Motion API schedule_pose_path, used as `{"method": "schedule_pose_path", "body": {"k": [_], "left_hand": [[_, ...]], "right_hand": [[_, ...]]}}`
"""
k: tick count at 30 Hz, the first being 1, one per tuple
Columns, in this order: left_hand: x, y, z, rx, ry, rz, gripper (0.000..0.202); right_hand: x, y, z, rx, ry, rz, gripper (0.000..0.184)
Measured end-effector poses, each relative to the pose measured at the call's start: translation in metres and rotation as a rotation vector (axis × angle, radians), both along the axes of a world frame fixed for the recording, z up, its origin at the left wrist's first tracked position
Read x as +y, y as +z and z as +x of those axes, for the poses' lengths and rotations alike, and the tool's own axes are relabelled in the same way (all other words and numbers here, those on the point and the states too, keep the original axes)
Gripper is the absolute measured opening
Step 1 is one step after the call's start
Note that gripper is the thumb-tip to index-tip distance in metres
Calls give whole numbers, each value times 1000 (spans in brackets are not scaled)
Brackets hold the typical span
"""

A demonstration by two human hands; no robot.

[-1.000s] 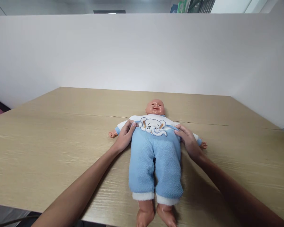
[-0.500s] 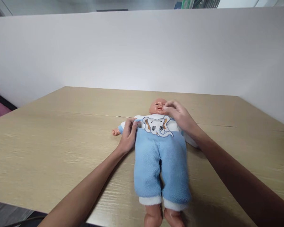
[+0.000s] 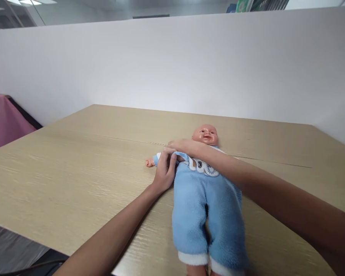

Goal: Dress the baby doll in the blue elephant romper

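Clock: centred on doll's chest, 12 = far side, 6 = near side.
Dressed doll (image 3: 209,188): on its back on the table (image 3: 74,165), face up; head (image 3: 204,134) at 12, lower legs running out of frame at 6.
Left hand (image 3: 164,172): at 9, against the doll's side. Grip: thumb and fingers pinching the blue trim (image 3: 182,155) at the chest edge.
Right hand (image 3: 184,146): at 10, just past the left hand, palm side down. Fingertips hidden behind the left hand; can't tell whether that grip has hold of anything.
Right forearm (image 3: 232,165): comes in from 4, lies across the chest, covers part of the elephant patch (image 3: 205,167).
Left forearm (image 3: 126,226): comes in from 7, apart from the doll's legs.
Doll's hand (image 3: 150,163): out at 9, beyond the left hand, blue cuff (image 3: 155,159) at its wrist.
Trousers (image 3: 189,207): fuzzy blue, below the patch toward 6, white hems (image 3: 192,258), narrow gap between legs.
Partition (image 3: 172,65): white, behind the table at 12.
Pink cloth (image 3: 5,120): off the table's edge, far out at 9 to 10.
Floor (image 3: 8,245): grey, below the table edge at 8.
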State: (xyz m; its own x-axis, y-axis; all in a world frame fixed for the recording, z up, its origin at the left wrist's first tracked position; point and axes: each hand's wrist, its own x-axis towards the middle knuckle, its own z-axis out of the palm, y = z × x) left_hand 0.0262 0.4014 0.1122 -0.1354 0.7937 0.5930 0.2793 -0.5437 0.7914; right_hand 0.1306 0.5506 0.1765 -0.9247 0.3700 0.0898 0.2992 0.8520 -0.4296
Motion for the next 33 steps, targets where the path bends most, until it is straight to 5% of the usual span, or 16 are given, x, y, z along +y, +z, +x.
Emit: {"method": "schedule_pose_path", "body": {"k": [2, 6, 8, 11, 13, 18, 24, 33], "left_hand": [[-2, -1, -1, 31, 15, 25, 19], [-5, -4, -2, 75, 15, 65, 17], [-5, -6, -4, 110, 13, 112, 15], [-5, -8, -8, 221, 57, 244, 17], [-4, -10, -11, 278, 107, 333, 21], [-3, -12, -11, 165, 108, 463, 22], [-3, -8, -1, -42, 136, 290, 18], [-6, -11, -6, 42, 189, 321, 21]], "right_hand": [[-4, 8, 8, 8, 11, 42, 12], [-15, 28, 36, 187, -142, 50, 32], [-17, 30, 50, 318, -218, -89, 36], [-11, 21, 64, 424, -159, -370, 42], [-6, 13, 67, 437, -133, -429, 44], [-7, 5, 61, 377, -149, -300, 46], [-28, 13, 63, 294, -145, -23, 55], [-39, 0, 59, 269, -197, 32, 56]]}}
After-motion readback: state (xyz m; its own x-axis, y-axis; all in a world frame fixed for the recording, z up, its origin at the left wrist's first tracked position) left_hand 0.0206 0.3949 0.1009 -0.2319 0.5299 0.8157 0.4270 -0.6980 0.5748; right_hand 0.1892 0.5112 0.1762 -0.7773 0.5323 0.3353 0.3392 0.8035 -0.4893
